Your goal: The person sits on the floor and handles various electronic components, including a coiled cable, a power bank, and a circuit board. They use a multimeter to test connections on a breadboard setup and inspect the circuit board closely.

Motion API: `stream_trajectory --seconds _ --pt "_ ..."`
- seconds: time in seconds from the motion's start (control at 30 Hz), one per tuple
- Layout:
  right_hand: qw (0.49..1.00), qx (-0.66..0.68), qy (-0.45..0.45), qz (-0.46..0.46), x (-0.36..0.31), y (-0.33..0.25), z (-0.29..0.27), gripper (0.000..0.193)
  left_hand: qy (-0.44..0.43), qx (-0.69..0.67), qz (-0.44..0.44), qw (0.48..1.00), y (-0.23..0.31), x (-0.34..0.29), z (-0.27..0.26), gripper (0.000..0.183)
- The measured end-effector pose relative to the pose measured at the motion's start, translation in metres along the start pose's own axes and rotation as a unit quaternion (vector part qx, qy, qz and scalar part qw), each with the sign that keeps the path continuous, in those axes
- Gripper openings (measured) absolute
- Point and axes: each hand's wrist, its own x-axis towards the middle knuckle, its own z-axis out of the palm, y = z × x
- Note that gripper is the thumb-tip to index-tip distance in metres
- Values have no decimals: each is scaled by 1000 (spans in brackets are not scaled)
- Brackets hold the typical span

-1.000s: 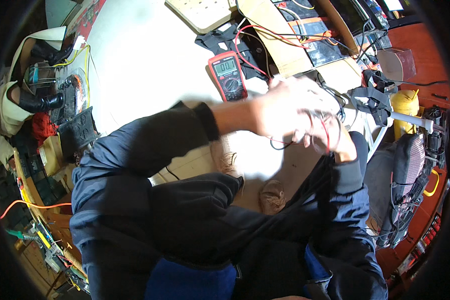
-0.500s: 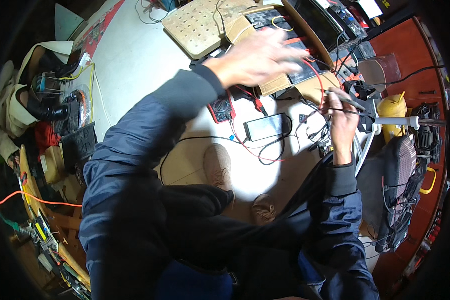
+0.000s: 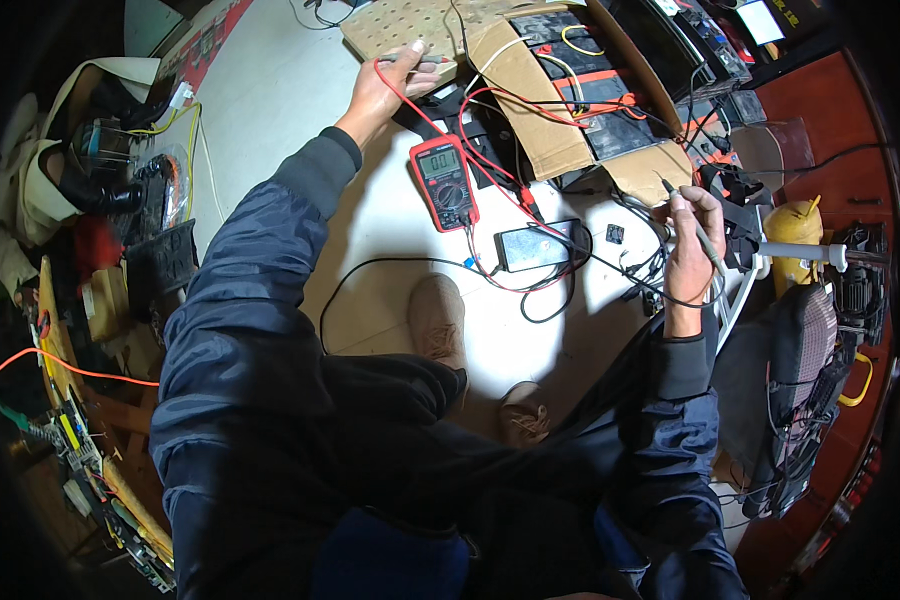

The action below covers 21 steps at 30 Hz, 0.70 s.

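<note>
My left hand (image 3: 385, 92) is closed on a test probe (image 3: 428, 59) with a red lead, over the edge of a perforated wooden board (image 3: 380, 32). My right hand (image 3: 692, 250) grips another test probe (image 3: 707, 245), its thin tip pointing up and left beside a cardboard flap. Between the hands a red and dark grey multimeter (image 3: 445, 183) lies on the floor, its display lit. A black power adapter (image 3: 536, 247) rests to its right, with leads across it. Beyond, a cardboard box (image 3: 541, 125) holds black and orange batteries (image 3: 610, 130) with wires clipped on.
Black cables (image 3: 400, 262) loop over the pale floor near my shoes (image 3: 436, 318). A yellow bag-like object (image 3: 796, 218), a white tube (image 3: 795, 252) and a dark cushion (image 3: 802, 340) stand at the right. Boots (image 3: 95, 200) and boxes sit at the left.
My left hand has moved left from above the battery box to the wooden board, with the red lead trailing. My right hand has stayed near its place, turning its probe's tip up and left.
</note>
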Motion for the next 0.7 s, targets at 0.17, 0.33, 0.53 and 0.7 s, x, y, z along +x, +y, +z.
stream_trajectory --seconds 0.17,0.33,0.53,0.7 --pt "999 -4 -28 21 -8 4 15 13 -36 -40 -15 998 -4 -3 20 40" --pt "997 -15 -68 30 -20 11 27 21 19 7 -1 1000 -8 -1 37 17" --pt "997 -34 -55 37 -16 20 31 18 32 26 -6 999 -17 -5 31 6" --pt "998 -40 -45 30 -13 27 30 17 12 12 -46 999 -27 -17 9 11"
